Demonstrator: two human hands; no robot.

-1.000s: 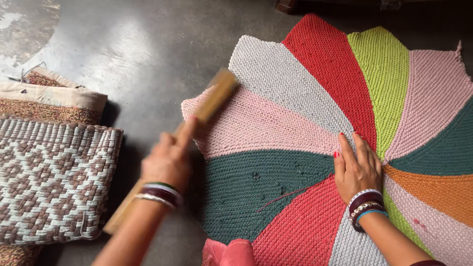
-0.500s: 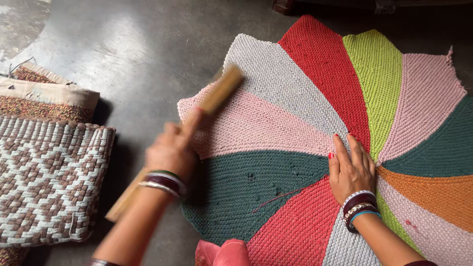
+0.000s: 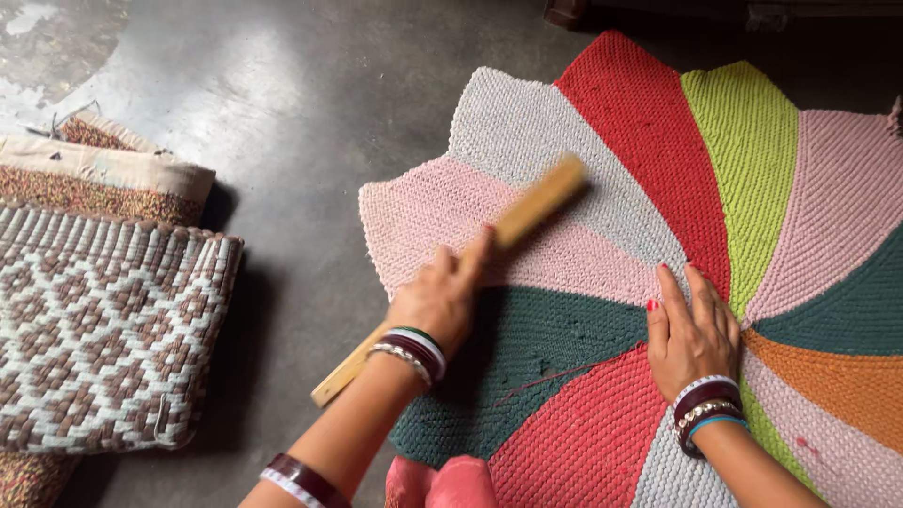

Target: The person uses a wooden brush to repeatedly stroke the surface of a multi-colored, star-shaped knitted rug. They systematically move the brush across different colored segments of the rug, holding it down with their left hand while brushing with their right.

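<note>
left hand (image 3: 435, 303): wrapped round wooden stick (image 3: 527, 212) | right hand (image 3: 691, 334): flat, open on round rug (image 3: 658, 188) | stick over pink part

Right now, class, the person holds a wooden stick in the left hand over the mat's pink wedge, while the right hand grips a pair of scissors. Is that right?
Not quite. The head view shows the right hand holding no scissors: it lies flat, palm down, on the mat. The left hand does hold the wooden stick over the pink wedge.
</note>
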